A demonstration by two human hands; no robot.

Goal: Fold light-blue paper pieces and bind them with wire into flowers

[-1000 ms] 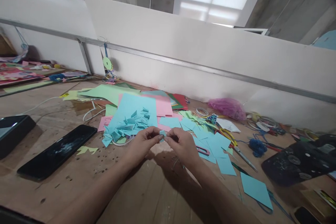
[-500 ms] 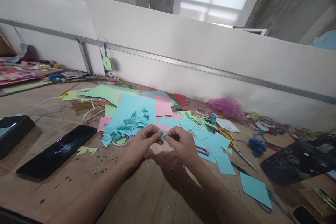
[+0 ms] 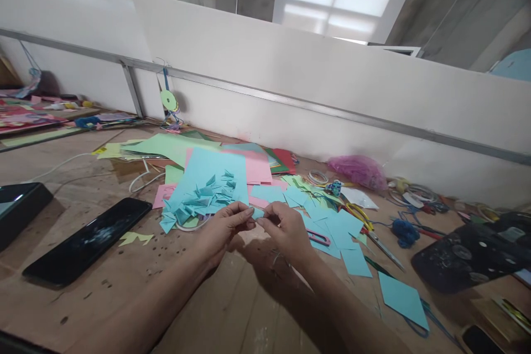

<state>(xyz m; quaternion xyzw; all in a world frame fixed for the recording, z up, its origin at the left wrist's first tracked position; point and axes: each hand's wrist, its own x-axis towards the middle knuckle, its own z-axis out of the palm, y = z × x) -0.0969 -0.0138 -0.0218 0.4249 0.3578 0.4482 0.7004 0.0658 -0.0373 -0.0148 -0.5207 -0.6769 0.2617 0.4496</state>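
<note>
A small blue piece of paper (image 3: 258, 213) is pinched between both hands above the table's front middle. My left hand (image 3: 227, 228) grips its left side with thumb and fingers, and my right hand (image 3: 286, 231) has hold of the right side. Just beyond and to the left, several small folded blue pieces (image 3: 201, 198) are heaped on a large blue sheet (image 3: 215, 163). Flat blue paper squares (image 3: 342, 229) overlap beside my right hand, with a pink cutter (image 3: 319, 238) lying on them.
A black phone (image 3: 89, 240) and a dark box-like device (image 3: 22, 210) lie at left. Scissors (image 3: 385, 249), yellow-handled pliers (image 3: 359, 213), blue yarn (image 3: 405, 232) and a black object (image 3: 452, 257) are at right. A white wall panel (image 3: 269, 116) stands behind.
The fingers of both hands have shifted slightly around the small blue paper, which now looks flatter and wider between them. The things on the table have stayed in place.
</note>
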